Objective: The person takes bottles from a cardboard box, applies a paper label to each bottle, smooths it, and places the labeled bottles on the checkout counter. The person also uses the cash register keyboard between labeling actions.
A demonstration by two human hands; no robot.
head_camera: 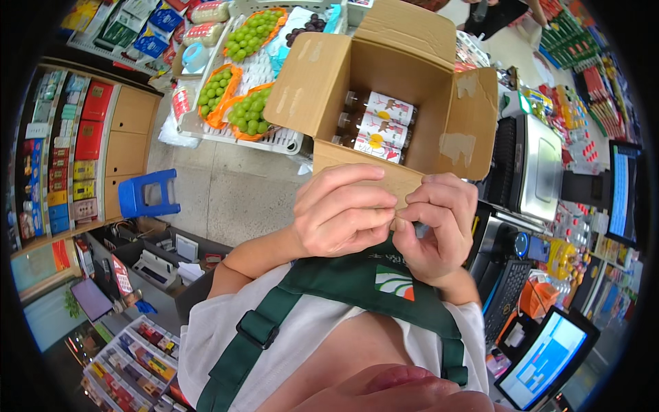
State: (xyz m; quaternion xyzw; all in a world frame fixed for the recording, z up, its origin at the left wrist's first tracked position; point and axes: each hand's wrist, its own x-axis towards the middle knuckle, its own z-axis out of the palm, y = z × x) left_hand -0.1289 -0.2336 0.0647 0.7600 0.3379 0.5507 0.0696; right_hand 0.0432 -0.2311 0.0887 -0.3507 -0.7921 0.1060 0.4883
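My left hand (pixel 344 210) and my right hand (pixel 436 226) meet in front of my chest, fingertips pinched together. Whether something small sits between the fingertips cannot be made out. Just beyond them stands an open cardboard box (pixel 329 87), its flaps folded outward and marked with torn tape patches. Inside the box lie several dark drink bottles (pixel 383 123) with white labels bearing a yellow fruit picture. Behind my hands is the green bib of an apron (pixel 340 283). The near flap of the box is partly hidden by my hands.
Left of the box, a white plastic crate (pixel 242 135) holds green grapes (pixel 253 110) in orange wrapping. A blue plastic stool (pixel 149 193) stands on the floor. At right are a keyboard (pixel 507 296), a lit screen (pixel 544 355) and packed goods. Another person (pixel 497 18) is at the top right.
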